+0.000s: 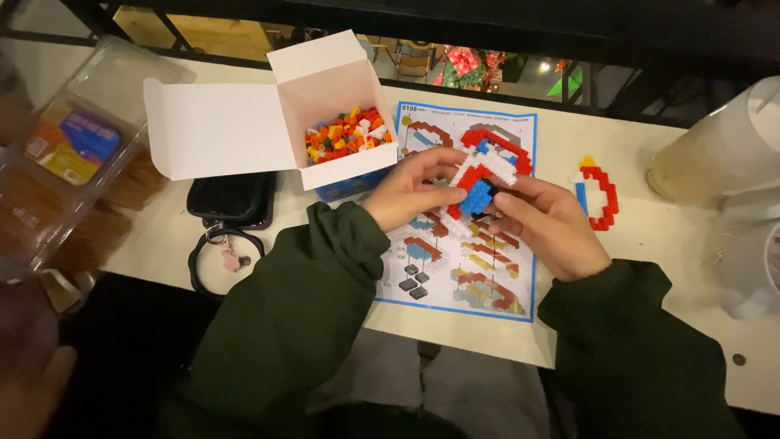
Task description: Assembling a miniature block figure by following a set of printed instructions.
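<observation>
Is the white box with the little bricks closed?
No, the white box stands open with its lid flap folded back, and the colourful small bricks show inside.

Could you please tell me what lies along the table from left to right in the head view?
Clear plastic tray → black pouch → white box of small bricks → brick model in both hands → red brick ring → pale jug.
</observation>
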